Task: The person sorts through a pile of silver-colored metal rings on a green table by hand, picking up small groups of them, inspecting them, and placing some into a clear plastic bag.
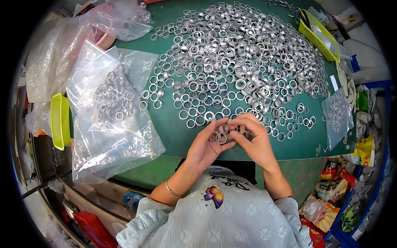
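Observation:
Several small silver metal rings (222, 133) rest in the fingers of my left hand (203, 145), held just above the table's near edge. Facing it, my right hand (255, 142) has its fingers bent and closed around what look like more metal rings, slightly blurred; its fingertips meet those of the left hand. Just beyond both hands spreads a large heap of the same metal rings (248, 53), piled thick in the middle and single-layered toward me. A clear plastic bag (118, 153) with metal rings in it lies left of my hands.
The green table (173, 140) carries everything. Pink tub (105, 40) and more plastic bags (53, 58) sit at far left, a yellow-green basket (60, 122) below them. Another such basket (318, 39) stands far right, above a small bag of rings (338, 115). Blue-framed shelves (382, 165) flank the right.

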### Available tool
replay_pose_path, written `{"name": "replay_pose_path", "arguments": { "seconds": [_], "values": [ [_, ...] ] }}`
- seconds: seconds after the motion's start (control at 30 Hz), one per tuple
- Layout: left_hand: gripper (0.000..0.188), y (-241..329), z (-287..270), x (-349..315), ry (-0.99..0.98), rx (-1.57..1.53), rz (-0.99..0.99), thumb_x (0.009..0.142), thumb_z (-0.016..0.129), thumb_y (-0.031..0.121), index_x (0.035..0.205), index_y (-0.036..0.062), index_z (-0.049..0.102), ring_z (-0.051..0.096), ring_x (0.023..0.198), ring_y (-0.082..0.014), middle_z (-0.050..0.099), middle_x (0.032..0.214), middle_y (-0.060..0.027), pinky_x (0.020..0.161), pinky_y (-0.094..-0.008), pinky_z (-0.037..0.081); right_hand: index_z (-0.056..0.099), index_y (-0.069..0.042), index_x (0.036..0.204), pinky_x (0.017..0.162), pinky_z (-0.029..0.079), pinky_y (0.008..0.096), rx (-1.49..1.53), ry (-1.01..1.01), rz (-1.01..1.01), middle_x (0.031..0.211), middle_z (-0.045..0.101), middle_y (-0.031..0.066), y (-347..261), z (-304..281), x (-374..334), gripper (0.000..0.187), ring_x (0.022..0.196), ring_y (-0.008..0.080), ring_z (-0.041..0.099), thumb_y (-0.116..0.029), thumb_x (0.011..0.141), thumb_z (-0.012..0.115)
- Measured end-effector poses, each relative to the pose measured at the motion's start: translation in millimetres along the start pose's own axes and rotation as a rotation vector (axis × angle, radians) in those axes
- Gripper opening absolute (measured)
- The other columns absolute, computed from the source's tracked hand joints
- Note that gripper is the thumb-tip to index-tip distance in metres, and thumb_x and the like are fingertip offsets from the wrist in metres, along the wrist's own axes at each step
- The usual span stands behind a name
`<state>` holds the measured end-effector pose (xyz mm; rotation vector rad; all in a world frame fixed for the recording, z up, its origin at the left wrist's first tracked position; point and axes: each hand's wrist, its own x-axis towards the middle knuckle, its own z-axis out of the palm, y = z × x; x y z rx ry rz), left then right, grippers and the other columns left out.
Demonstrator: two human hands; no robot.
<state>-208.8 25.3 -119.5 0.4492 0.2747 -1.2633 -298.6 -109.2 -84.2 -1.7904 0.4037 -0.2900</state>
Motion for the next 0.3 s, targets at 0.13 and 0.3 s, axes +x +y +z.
{"name": "replay_pose_path", "arguments": {
  "seconds": [0.13,0.3],
  "values": [
    [0.029,2,-21,-8,-0.038,0.02,-0.122,0.092,0.047,0.018,0.108,-0.003,0.058,0.055,0.06,-0.0165,0.058,0.081,-0.0096,0.053,-0.0261,0.049,0.061,-0.003,0.098,0.062,0.041,0.0274,-0.282,0.254,-0.095,0.093,0.053,0.0099,19,-16,14,0.023,0.074,0.0187,0.053,0.008,0.081,0.05],
    [0.029,3,-20,-17,0.071,0.152,-0.031,0.09,0.049,0.016,0.11,-0.0046,0.056,0.057,0.062,-0.0183,0.058,0.082,-0.011,0.047,-0.0255,0.05,0.062,-0.004,0.096,0.091,0.035,0.0423,-0.835,0.351,-0.156,0.097,0.054,0.0137,37,-34,28,0.019,0.097,0.0293,0.05,0.003,0.081,0.054]
  ]
}}
